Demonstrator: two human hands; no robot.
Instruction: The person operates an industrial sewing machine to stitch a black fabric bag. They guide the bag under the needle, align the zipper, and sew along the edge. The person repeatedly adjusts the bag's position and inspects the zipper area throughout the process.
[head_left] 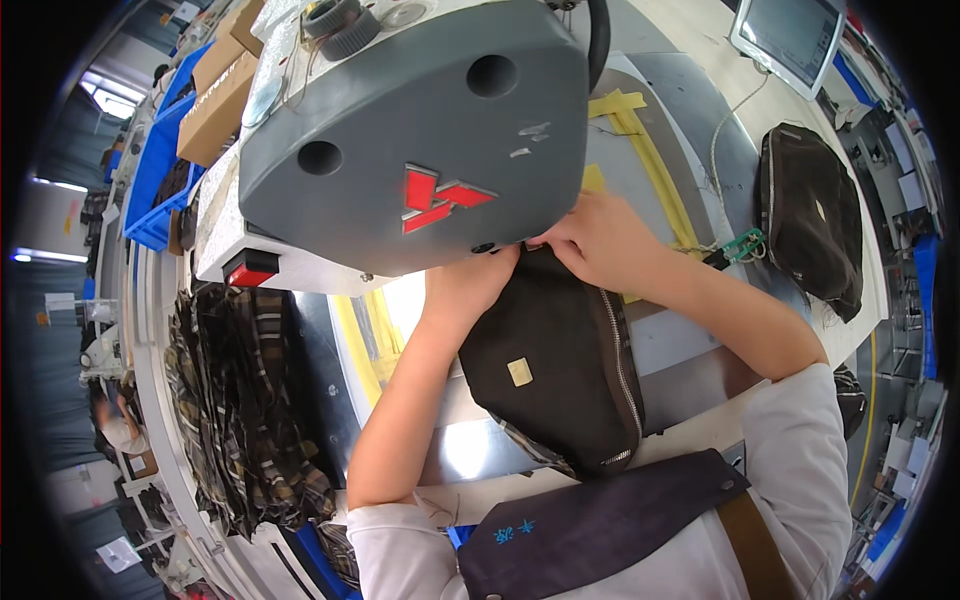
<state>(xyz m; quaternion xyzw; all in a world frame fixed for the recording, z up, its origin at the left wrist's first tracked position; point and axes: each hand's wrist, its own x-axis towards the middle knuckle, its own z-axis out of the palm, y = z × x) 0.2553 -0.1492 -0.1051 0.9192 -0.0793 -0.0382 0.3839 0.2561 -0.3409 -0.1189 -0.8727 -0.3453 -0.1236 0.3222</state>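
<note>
Pinching the far end of a dark zippered bag (550, 350) is the right hand (603, 245); the left hand (468, 288) touches that end's left side, its fingers too hidden to tell their closure; the bag lies nearer than the grey machine head (420, 140); plaid fabric (245, 400) lies left.

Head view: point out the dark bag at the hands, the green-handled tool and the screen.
Dark bag (565, 355): head view, on the panel between tan patch (520, 372) and zip (623, 360).
Green-handled tool (743, 245): head view, on its green part.
Screen (790, 42): head view, on its display.
</note>
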